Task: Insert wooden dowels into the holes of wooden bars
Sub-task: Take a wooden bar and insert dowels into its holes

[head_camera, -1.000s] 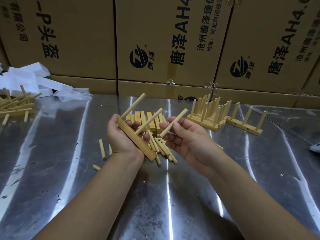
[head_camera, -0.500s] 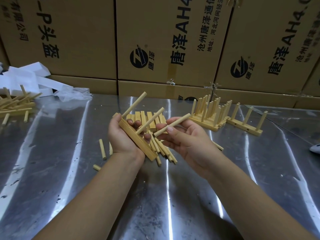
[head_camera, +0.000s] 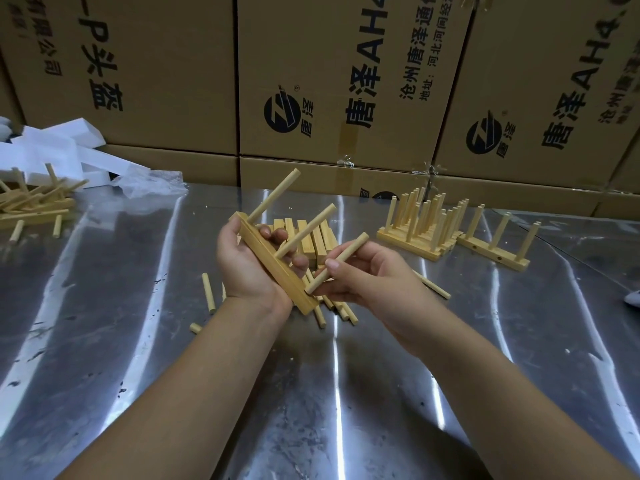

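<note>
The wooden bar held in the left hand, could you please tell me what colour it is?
Pale yellowish tan, natural unpainted wood; the bar shows best in the head view.

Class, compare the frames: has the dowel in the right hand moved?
Yes. The dowel has dropped and tilted flatter, its lower tip now nearer the near end of the wooden bar.

1. Printed cardboard boxes (head_camera: 346,81) are stacked along the back, well beyond the fingertips.
2. White foam blocks (head_camera: 52,147) and a crumpled clear plastic bag (head_camera: 149,183) are seen far left of the fingers.
3. Reflective metal tabletop (head_camera: 104,306) is spread below the fingers.
</note>
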